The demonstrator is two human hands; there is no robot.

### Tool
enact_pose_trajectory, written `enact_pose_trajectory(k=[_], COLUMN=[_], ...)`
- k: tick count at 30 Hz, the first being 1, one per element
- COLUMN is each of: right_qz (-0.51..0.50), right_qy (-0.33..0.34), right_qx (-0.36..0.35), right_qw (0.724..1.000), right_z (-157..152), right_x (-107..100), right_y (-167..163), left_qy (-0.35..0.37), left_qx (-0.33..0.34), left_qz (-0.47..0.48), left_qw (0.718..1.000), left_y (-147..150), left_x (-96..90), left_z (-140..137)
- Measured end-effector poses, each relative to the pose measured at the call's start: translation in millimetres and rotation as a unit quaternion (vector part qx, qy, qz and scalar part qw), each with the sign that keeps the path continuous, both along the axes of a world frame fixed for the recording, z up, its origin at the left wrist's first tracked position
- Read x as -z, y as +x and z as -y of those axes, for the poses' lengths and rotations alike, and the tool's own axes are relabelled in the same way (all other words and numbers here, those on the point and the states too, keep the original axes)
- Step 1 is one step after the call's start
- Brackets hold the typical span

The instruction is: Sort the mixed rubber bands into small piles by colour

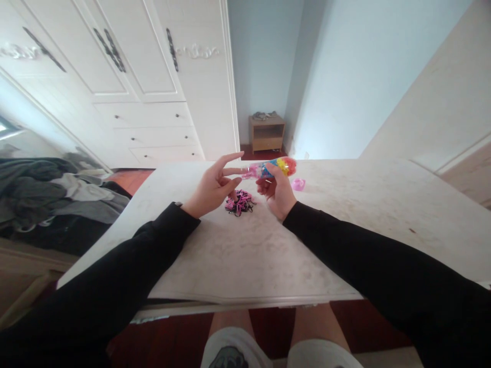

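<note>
My right hand (279,193) is wrapped round a clear bottle (268,168) lying on its side above the table. Small colourful pieces fill it in bands of pink, blue, yellow and red-orange; they look like little elastic bands. At the bottle's left end, my left hand (215,185) has its fingers spread, one of them reaching to the mouth. Whether that fingertip is inside the mouth I cannot tell. Below the hands lies a tangled pile of pink and black hair ties (240,203). A small pink piece, perhaps the cap (298,184), sits to the right of the bottle.
The white, stained tabletop (245,255) spreads round my hands, its front edge close to my legs. Heaped clothes (57,199) lie at the left. A white wardrobe (207,76) and a small wooden nightstand (267,134) stand beyond the table.
</note>
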State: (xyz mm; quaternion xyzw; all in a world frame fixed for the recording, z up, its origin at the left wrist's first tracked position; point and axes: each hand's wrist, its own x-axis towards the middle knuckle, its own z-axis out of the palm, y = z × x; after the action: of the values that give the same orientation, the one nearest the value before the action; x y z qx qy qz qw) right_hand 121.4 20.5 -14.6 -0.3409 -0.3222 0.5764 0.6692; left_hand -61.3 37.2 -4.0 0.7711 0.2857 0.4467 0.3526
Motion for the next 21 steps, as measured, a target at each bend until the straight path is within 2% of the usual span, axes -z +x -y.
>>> enact_pose_trajectory(k=[3, 12, 21], right_qz=[0.005, 0.003, 0.022], right_qy=[-0.003, 0.002, 0.011], right_qx=[0.000, 0.003, 0.057], right_qw=[1.000, 1.000, 0.998], right_z=[-0.3, 0.5, 0.9], right_x=[0.8, 1.2, -2.1], right_y=[0.0, -1.0, 0.3], left_qy=[0.001, 0.050, 0.092], left_qx=[0.024, -0.051, -0.060], left_qz=[-0.034, -0.034, -0.057], left_qw=[0.999, 0.997, 0.992], left_y=[-1.0, -1.7, -3.0], left_x=[1.5, -2.1, -7.2], left_z=[-1.4, -0.5, 4.9])
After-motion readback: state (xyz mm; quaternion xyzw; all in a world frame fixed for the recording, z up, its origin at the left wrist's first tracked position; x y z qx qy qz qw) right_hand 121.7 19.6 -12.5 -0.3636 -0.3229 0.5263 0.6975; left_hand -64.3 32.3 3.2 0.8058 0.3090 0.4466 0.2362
